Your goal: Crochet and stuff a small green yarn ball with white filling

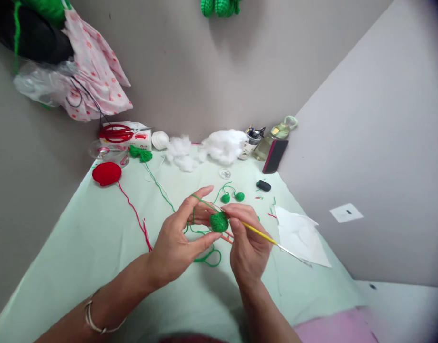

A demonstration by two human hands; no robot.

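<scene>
Between thumb and fingers, my left hand [176, 243] pinches a small green crocheted piece [219, 222], and green yarn runs up over its raised index finger. My right hand [250, 238] grips a crochet hook [258, 232] with a yellow handle, its tip hidden at the top edge of the piece. Loops of green yarn [212, 257] lie on the table below the hands. Just beyond them rest two small green crocheted balls [239, 196] with yarn tails. An orange-red item, partly covered by the hands, shows behind the piece.
Along the back stand a red yarn ball [107, 174], red-handled scissors [117, 133] on a packet, white stuffing [224, 146], a pen cup [250, 144], a bottle [272, 140] and a phone [275, 156]. White paper [301, 236] lies right. A pink patterned cloth [94, 66] hangs upper left.
</scene>
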